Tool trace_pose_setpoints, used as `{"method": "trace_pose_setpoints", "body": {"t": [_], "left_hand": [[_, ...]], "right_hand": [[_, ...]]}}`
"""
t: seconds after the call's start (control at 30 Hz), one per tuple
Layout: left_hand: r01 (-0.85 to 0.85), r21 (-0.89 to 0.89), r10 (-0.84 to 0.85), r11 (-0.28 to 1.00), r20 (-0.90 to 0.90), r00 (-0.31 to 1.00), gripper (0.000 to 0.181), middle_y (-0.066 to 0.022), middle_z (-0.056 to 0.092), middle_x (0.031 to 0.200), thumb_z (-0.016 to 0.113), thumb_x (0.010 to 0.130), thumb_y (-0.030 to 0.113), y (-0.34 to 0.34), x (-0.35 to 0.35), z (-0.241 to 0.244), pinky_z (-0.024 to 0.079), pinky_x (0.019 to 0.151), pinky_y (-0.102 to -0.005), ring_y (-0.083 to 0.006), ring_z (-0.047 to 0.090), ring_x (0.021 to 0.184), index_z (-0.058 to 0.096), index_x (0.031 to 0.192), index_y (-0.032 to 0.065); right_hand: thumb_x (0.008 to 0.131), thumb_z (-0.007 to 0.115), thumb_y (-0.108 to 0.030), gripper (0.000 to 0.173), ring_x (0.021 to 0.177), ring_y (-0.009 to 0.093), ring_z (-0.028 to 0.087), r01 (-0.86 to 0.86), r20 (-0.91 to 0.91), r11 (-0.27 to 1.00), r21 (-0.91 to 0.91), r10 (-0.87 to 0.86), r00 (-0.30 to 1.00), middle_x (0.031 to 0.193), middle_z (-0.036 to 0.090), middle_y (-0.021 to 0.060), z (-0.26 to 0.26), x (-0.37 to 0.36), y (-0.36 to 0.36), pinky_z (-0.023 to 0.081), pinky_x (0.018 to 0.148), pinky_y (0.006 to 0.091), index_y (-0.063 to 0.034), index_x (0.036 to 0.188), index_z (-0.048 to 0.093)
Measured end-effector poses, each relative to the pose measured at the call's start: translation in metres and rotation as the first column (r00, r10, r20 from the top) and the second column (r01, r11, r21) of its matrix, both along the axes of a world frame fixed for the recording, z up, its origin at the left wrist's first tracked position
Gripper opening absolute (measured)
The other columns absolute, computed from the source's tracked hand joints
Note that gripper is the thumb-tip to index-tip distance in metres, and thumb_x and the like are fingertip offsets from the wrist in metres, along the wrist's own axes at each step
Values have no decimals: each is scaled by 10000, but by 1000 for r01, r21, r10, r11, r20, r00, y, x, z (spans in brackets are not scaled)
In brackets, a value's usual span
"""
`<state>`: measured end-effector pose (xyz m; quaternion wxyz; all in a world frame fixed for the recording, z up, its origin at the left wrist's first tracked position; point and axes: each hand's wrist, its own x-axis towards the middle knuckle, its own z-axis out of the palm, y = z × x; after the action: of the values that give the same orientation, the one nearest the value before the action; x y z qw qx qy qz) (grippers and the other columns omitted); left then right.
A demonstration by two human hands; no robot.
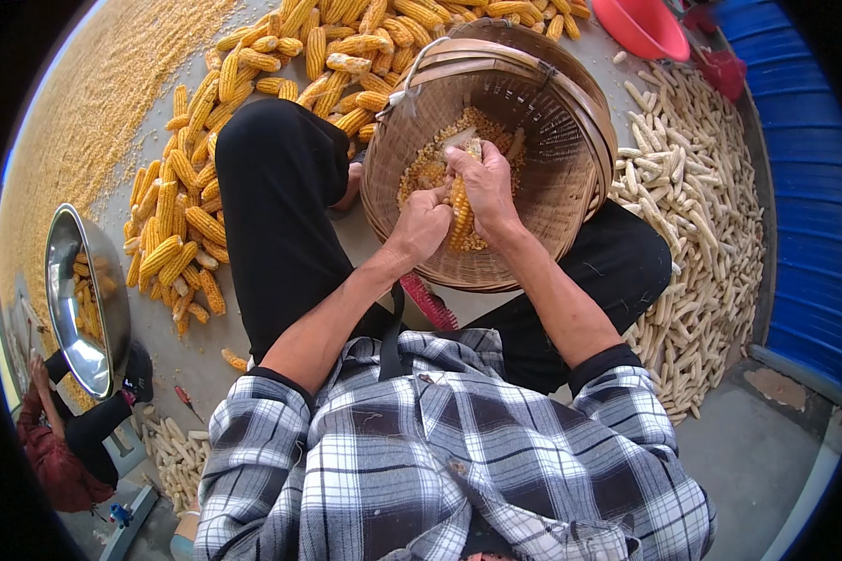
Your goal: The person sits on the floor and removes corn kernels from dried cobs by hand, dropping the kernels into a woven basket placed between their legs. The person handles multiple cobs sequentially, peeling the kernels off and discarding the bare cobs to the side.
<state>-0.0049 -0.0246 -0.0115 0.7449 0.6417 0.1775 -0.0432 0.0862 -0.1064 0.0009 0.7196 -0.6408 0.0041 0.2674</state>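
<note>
My right hand (489,184) is wrapped around a yellow ear of corn (461,214), whose upper end is pale and bare of kernels. Against the ear's left side, my left hand (422,219) is curled with its fingers closed at the kernels; its inner fingers are hidden. Both hands are over the mouth of a woven bamboo basket (554,189) that leans between my knees. Loose corn kernels (421,165) lie inside it beneath the hands, with a few pale husk scraps among them.
Whole corn ears (175,189) are heaped ahead and left, beside spread kernels (98,77). Stripped cobs (695,280) pile up at right, near a blue corrugated panel (814,175). A pink basin (642,28) stands far right. At left, another person (70,449) sits by a metal basin (116,308).
</note>
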Motion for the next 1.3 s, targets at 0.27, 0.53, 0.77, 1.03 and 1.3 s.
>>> {"method": "trace_pose_setpoints", "body": {"t": [0.27, 0.53, 0.77, 1.03, 1.3], "left_hand": [[66, -246, -90, 967, -86, 992, 197, 8, 499, 617, 466, 862, 130, 9, 0, 18, 396, 423, -218, -72, 470, 473, 598, 924, -3], [1, -54, -7, 999, -114, 993, 229, 6, 518, 628, 469, 865, 152, 1, 0, -1, 388, 416, -215, -65, 465, 470, 613, 941, -9], [92, -145, -104, 985, -82, 991, 365, 1, 548, 663, 511, 930, 342, 8, -1, 14, 387, 449, -217, -63, 485, 523, 608, 979, -6], [44, -162, -30, 986, 90, 995, 440, -8, 549, 677, 408, 994, 391, 11, -1, 8, 377, 496, -227, -69, 488, 566, 599, 854, 20], [-164, -317, 164, 934, -25, 986, 407, -22, 592, 752, 357, 1016, 339, 6, -1, -6, 414, 509, -225, -82, 531, 598, 599, 949, 18]], "right_hand": [[813, 657, -139, 223, 678, 106, 514, 13, 34, 998, -62, -11, 999, 814, 566, 42, -7, 8, -4, 447, 600, 278, -4, 941, 535], [819, 662, -137, 235, 653, 111, 518, 12, -3, 1000, -14, -12, 1000, 797, 551, 42, 1, -3, 1, 454, 584, 275, -10, 953, 516], [877, 586, -158, 147, 619, 158, 553, 165, -284, 980, 116, -126, 951, 747, 530, 63, -1, 17, -7, 523, 600, 317, -45, 943, 520], [870, 551, -102, 102, 677, 245, 604, 209, -447, 936, 282, -65, 892, 745, 591, 123, -1, 24, -12, 530, 647, 370, -5, 839, 559], [881, 544, -32, 53, 767, 240, 615, 178, -227, 934, 311, -109, 968, 816, 587, 116, 4, 11, -11, 542, 734, 390, 3, 917, 526]]}}
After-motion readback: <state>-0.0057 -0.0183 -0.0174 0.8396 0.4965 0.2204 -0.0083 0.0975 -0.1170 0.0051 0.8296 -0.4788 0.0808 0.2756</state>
